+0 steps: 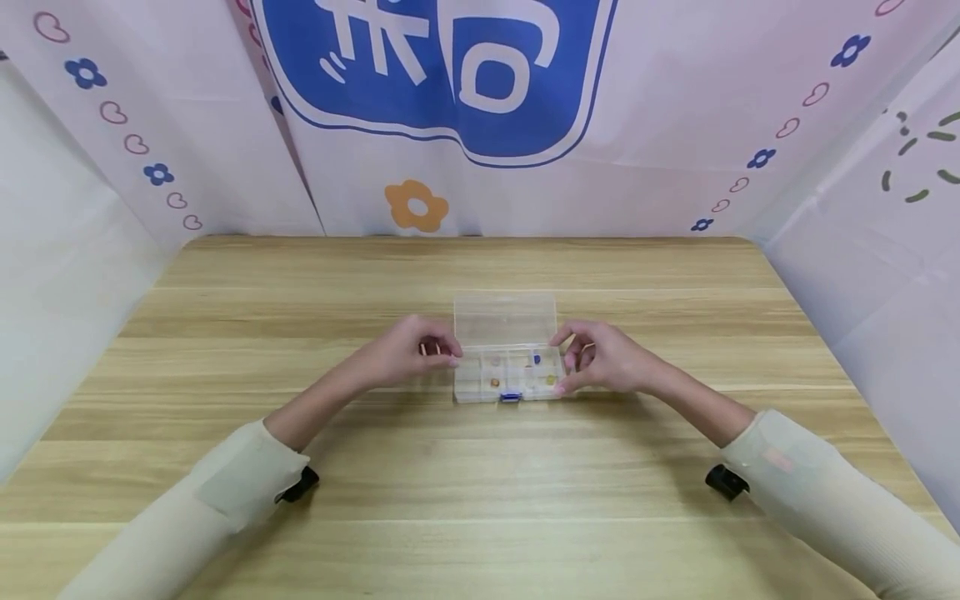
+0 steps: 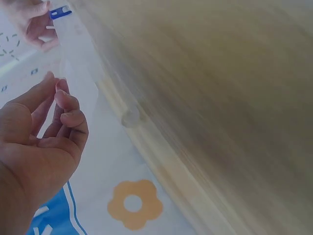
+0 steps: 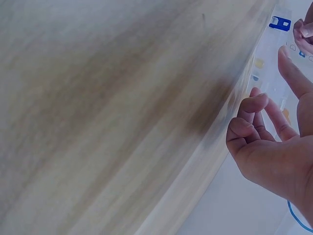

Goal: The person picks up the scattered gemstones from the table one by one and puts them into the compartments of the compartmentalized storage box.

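A clear plastic compartment box [image 1: 468, 388] lies on the wooden table, its hinged lid [image 1: 505, 318] raised toward the back. A blue latch [image 1: 511, 397] sits at the middle of its front edge. Inside, in separate compartments, are a small blue piece [image 1: 537, 360], an orange-brown piece [image 1: 495, 382] and a yellow piece [image 1: 551, 379]. My left hand [image 1: 408, 352] pinches the box's left side near the hinge with thumb and forefinger. On the opposite side, my right hand [image 1: 611, 360] grips the right end, thumb near the front corner and forefinger near the hinge; its other fingers are curled.
The wooden table [image 1: 480, 492] reaches back to a white printed cloth [image 1: 615, 196] hanging behind it. More white cloth hangs along the left and right sides. Dark wrist devices [image 1: 726, 482] stick out from under both pale sleeves [image 1: 817, 492].
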Tool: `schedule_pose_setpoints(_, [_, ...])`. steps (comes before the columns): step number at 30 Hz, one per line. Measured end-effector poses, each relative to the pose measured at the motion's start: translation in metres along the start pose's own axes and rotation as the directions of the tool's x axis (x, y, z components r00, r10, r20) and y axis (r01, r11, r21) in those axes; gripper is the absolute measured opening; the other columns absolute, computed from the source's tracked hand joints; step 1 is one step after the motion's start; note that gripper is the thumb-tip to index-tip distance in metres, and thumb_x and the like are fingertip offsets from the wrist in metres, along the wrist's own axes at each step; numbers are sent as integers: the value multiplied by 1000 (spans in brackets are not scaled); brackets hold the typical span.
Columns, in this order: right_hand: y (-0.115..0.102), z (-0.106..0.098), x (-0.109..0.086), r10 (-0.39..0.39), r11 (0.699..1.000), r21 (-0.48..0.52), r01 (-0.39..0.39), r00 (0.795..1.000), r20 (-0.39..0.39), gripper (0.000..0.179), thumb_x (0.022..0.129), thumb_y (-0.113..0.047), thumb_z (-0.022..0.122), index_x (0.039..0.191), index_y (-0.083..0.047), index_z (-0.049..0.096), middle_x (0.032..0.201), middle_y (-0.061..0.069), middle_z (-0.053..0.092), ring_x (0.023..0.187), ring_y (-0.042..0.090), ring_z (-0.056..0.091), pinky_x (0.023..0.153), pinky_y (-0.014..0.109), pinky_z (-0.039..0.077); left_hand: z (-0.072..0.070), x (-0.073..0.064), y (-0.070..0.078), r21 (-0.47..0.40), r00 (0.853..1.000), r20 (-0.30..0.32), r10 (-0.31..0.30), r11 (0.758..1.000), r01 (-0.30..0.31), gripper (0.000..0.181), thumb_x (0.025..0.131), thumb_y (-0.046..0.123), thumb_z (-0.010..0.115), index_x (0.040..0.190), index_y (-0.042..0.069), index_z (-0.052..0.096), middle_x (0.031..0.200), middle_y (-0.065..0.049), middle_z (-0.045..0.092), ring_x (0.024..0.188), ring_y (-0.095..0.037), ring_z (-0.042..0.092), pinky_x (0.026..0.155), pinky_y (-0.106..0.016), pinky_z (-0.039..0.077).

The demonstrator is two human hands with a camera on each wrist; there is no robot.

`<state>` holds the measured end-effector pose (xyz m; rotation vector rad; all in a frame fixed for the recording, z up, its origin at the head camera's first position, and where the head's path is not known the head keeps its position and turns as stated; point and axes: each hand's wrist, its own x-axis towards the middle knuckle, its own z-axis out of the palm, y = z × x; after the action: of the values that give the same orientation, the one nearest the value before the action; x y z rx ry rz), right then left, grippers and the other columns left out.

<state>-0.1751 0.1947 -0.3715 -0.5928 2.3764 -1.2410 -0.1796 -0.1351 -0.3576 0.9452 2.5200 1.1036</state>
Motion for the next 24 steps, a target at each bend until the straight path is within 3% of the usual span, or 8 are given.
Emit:
schedule_pose_setpoints(13, [2, 1, -1, -6, 1000, 6, 6, 1000, 4, 59, 76, -4, 92, 124, 7, 60, 87, 13, 62, 68, 18, 54, 59, 24, 46, -15, -25, -24, 24, 998, -48, -50, 998, 51, 3, 94, -2, 72, 93, -3, 75, 84, -4, 70, 75, -15, 60, 65, -23, 50])
schedule_pose_setpoints(24, [1, 1, -1, -6, 1000, 20, 6, 1000, 11, 59, 76, -2, 91, 125, 8, 59, 87, 13, 62, 68, 18, 54, 59, 23, 47, -21, -36, -34, 57, 989, -32, -142, 988, 143, 5, 92, 3, 77, 94, -1, 75, 83, -3, 70, 75, -15, 61, 66, -26, 52])
